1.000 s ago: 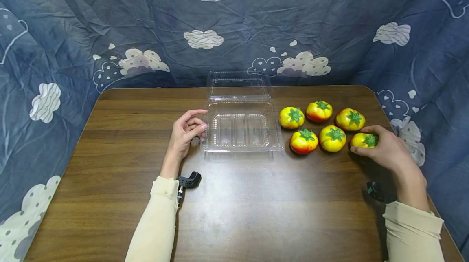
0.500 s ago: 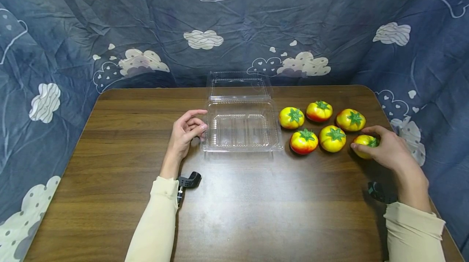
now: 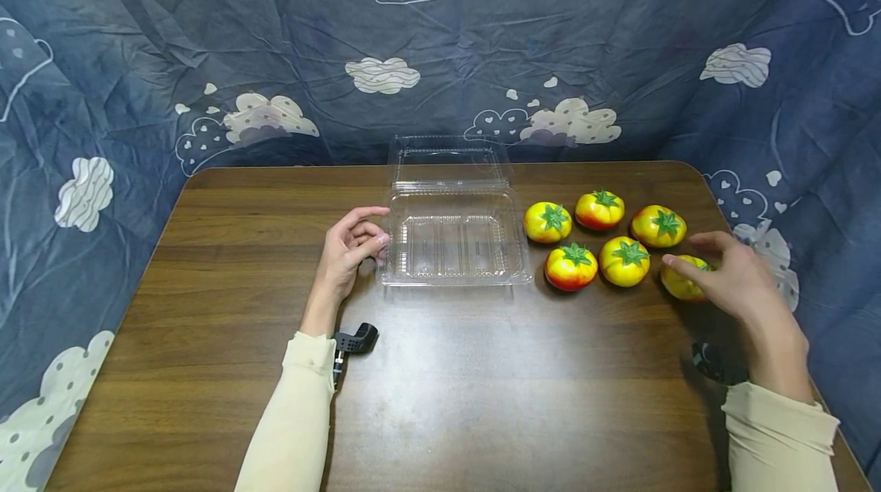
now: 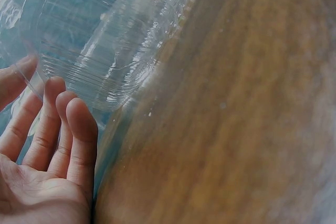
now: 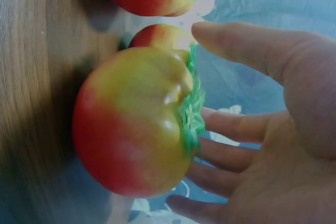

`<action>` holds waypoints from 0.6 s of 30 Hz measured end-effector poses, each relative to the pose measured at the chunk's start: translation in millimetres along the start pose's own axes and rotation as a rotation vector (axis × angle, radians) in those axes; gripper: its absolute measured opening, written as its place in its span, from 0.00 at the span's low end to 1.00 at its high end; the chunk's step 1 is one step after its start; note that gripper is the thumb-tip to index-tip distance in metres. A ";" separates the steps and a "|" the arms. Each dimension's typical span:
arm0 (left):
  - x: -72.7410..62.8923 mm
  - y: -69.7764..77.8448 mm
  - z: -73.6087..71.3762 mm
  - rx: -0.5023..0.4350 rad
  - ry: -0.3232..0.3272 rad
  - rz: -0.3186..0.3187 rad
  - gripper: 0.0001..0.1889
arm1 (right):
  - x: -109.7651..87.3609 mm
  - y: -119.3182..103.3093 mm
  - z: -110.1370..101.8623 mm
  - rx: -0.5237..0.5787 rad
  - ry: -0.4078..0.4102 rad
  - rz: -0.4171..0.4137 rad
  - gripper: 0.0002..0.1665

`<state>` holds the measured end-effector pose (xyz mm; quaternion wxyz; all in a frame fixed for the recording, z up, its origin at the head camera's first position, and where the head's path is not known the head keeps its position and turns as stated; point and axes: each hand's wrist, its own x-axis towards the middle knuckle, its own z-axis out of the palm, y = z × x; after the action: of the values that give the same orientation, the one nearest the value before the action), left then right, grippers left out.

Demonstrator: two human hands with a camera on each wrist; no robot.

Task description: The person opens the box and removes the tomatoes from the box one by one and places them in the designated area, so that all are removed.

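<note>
A clear plastic clamshell container lies unfolded on the table, its lid towards the back. My left hand pinches the container's left rim between thumb and fingers, as the left wrist view also shows. At the far right, a red-and-yellow toy tomato with a green leafy top sits on the table. Over it is my right hand, thumb and fingers spread. In the right wrist view a gap shows between the thumb and this tomato; the fingers lie behind its green top.
Several similar tomatoes stand in two rows right of the container, among them a front one and a back one. A blue cloud-patterned cloth hangs behind the brown wooden table.
The right hand's fingers were around the rightmost tomato and have loosened from it. That tomato has shifted slightly towards the front. The left hand and container have stayed put.
</note>
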<state>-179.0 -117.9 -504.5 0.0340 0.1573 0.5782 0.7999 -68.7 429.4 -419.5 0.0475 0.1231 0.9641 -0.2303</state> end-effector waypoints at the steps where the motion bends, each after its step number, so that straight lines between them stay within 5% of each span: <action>1: 0.0 0.2 0.1 0.000 0.001 0.001 0.24 | 0.1 -1.4 0.1 0.004 0.019 0.001 0.50; 10: -0.2 0.2 -0.7 -0.004 -0.010 0.008 0.24 | -1.3 -23.1 8.4 0.061 0.210 -0.008 0.49; 18: -0.2 0.3 -0.2 -0.007 -0.014 0.010 0.24 | -1.1 -46.1 24.0 0.093 0.239 -0.122 0.49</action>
<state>-178.9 -118.2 -504.4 0.0346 0.1656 0.5743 0.8010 -78.7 378.4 -420.7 -0.0874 0.0930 0.9568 -0.2611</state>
